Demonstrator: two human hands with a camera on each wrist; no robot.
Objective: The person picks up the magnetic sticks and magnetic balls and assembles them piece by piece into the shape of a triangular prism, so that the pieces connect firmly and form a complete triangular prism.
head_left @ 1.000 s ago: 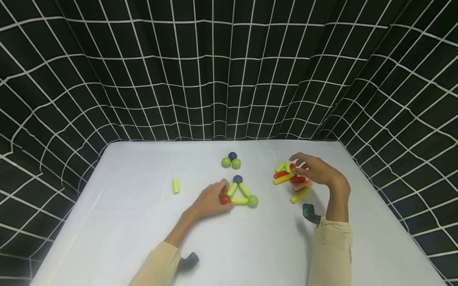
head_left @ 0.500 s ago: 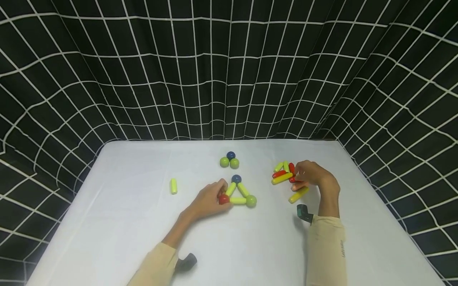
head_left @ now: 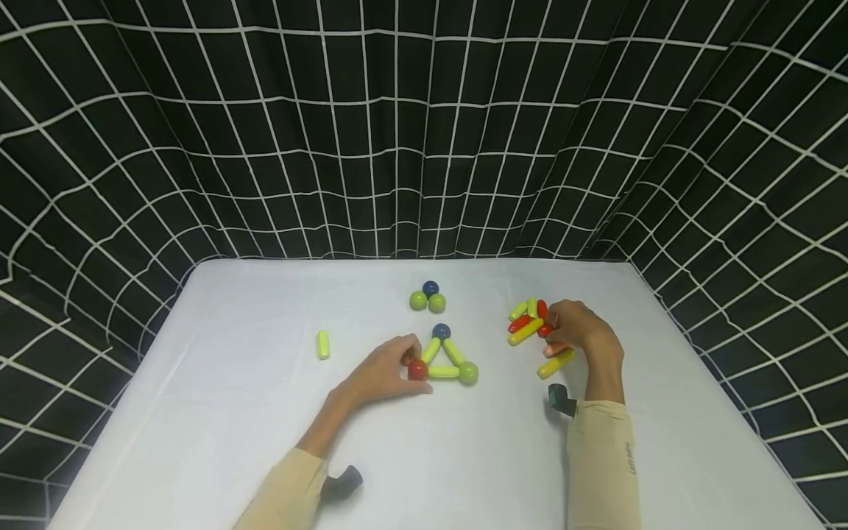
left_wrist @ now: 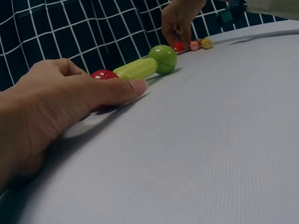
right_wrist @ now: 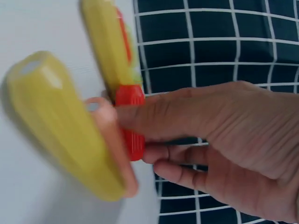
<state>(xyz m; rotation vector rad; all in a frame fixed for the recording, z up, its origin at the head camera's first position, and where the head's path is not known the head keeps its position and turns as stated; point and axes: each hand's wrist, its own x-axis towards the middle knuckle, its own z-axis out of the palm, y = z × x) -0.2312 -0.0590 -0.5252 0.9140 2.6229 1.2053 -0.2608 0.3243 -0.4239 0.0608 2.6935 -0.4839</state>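
Note:
A triangle of yellow-green magnetic rods (head_left: 443,372) has a red ball (head_left: 418,369), a blue ball (head_left: 441,332) and a green ball (head_left: 468,372) at its corners. My left hand (head_left: 380,370) is around the red ball, its thumb straight and slightly below the ball in the head view; in the left wrist view the thumb hides part of it. On the right, my right hand (head_left: 583,327) pinches a red rod (right_wrist: 134,149) between thumb and fingers. An orange rod (right_wrist: 114,140) and a thick yellow rod (right_wrist: 60,126) lie right beside it.
Two green balls and a blue ball (head_left: 430,288) sit together behind the triangle. One yellow-green rod (head_left: 323,344) lies alone at left. More rods, including a yellow one (head_left: 525,332), are piled by my right hand. A black gridded curtain (head_left: 411,132) surrounds the white table (head_left: 199,412).
My right hand has come down from above the pile and now pinches a red rod. The left thumb has moved slightly away from the red ball; the triangle stays put.

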